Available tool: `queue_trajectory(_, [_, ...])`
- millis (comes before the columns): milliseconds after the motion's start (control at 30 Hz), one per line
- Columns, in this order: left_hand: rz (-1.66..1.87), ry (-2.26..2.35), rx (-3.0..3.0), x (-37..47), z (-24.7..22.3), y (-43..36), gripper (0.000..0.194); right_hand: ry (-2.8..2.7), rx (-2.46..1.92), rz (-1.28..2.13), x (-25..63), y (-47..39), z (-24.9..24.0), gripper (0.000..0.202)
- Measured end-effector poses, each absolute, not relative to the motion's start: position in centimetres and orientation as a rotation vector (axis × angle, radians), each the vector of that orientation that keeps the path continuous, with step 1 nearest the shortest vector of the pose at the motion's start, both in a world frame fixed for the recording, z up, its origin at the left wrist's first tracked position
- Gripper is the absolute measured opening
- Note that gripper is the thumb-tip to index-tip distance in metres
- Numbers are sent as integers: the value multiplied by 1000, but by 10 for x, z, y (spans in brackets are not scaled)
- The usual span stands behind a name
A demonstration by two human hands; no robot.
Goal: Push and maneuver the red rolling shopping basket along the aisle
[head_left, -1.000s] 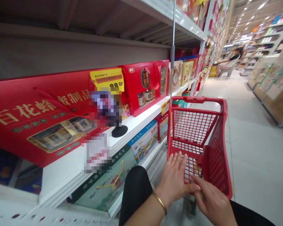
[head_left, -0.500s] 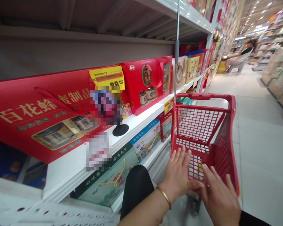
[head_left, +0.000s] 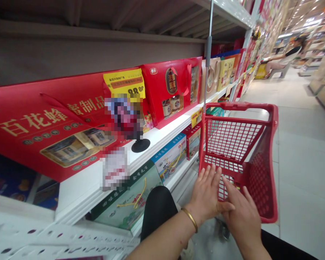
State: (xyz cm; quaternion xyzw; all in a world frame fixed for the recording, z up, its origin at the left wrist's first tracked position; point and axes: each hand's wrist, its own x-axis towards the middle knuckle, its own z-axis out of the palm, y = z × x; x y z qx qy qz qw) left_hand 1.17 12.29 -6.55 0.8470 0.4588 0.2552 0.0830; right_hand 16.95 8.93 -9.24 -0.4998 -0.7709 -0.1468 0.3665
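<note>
My left hand (head_left: 208,195), with a gold bangle (head_left: 190,219) on its wrist, is stretched out flat over the near end of a red shopping basket cart (head_left: 262,180). Beside it, my right hand (head_left: 242,213) also lies with fingers extended, its thumb side meeting the left thumb. Neither hand appears to hold anything. Whether the palms rest on the basket's rim cannot be made out. A thin metal pole (head_left: 208,54) rises from the cart's left side. My knee (head_left: 161,209) in black cloth shows left of the hands.
On the left, a white shelf (head_left: 78,191) bears red gift boxes (head_left: 173,94) with a yellow price sign (head_left: 124,83). Below stand a green box (head_left: 127,202) and a blue-and-white box (head_left: 170,155). A seated person (head_left: 283,59) is farther along the tiled aisle (head_left: 303,155).
My right hand has moved left and up, closer against the left hand. The view has shifted slightly, so the cart sits a little farther right.
</note>
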Motion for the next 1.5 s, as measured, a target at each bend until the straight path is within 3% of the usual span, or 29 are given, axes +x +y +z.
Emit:
queue_trajectory(267, [791,1350,2576,18,-61,113,119,-1563,-1584,-404,199,77,-76,58])
queue_trajectory(467, [876,1427,2575,8,-66,117,106,-1909,-1420,-469,174,87,-73,63])
queue_trajectory(667, [908,1382,2563,13,-70,119,107,-1771,-1518,-459,218,72,-82,55])
queue_trajectory(867, [977,1374,2548,11,-77,121,111,-1861,-1476,-251,154,84,-74,63])
queue_trajectory(1000, [945,1393,2558,8,-79,123,111,-1905,-1507,-255,159,81,-75,59])
queue_trajectory(1167, [914,1370,2571,13,-79,121,113,-1543,-1751,-394,213,70,-80,54])
queue_trajectory(1500, [680,1380,2725,4,-70,128,105,-1795,-1705,-434,173,85,-74,63])
